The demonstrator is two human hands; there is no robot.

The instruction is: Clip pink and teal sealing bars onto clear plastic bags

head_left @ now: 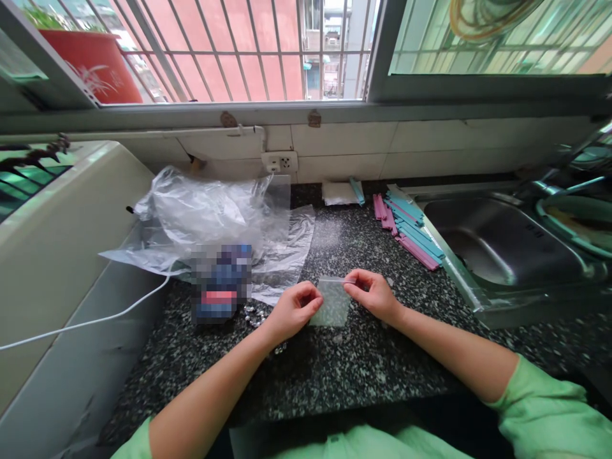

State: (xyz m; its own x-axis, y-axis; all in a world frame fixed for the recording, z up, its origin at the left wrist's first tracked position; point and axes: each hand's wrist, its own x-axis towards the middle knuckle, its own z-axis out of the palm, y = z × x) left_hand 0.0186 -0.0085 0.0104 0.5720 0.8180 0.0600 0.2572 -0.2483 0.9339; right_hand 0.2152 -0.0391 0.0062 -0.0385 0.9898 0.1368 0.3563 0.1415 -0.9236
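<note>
A small clear zip-lock bag [332, 307] is held just over the speckled dark countertop [363, 363], its seal strip at the top edge. My right hand [375, 294] pinches the bag's upper right corner between thumb and forefinger. On the other side, my left hand [294, 311] is closed, with thumb and forefinger together at the bag's left edge. Shiny small pieces [255, 317] lie beside my left wrist, partly hidden by the forearm. The bag looks flat, with the counter's speckles showing through it.
Crumpled clear plastic bags [205, 207] lie at the back left, behind a blurred-out dark blue object [222, 284]. Pink and blue strips [414, 236] are piled beside the steel sink [482, 239]. A white packet [337, 193] rests by the wall. A white cable [115, 317] crosses the left.
</note>
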